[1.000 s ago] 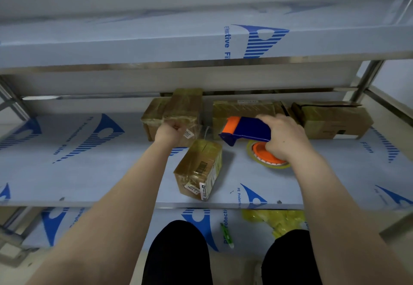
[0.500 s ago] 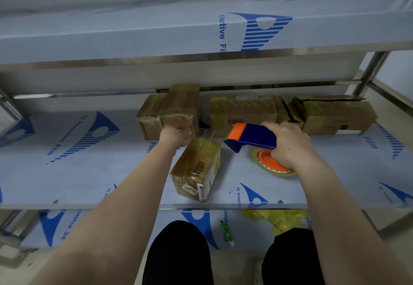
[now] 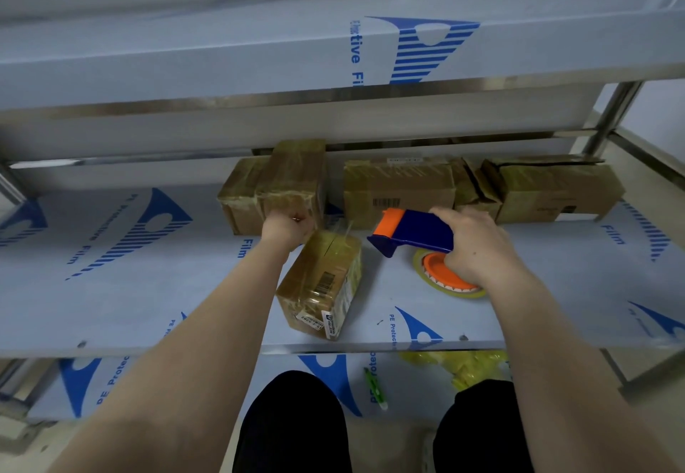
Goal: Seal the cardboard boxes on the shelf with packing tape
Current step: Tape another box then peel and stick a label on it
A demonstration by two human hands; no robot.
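The left hand (image 3: 283,229) is reaching to the back of the shelf (image 3: 111,305), its fingers curling round the lower front edge of the tall box (image 3: 293,179), which is standing there wrapped in tape. The right hand (image 3: 478,246) is gripping the dispenser (image 3: 415,231), fingers clamped on its blue body, with the roll (image 3: 441,274) under the palm. A small box (image 3: 320,287) is lying between the hands, near the front edge. More boxes (image 3: 398,191) are sitting along the back.
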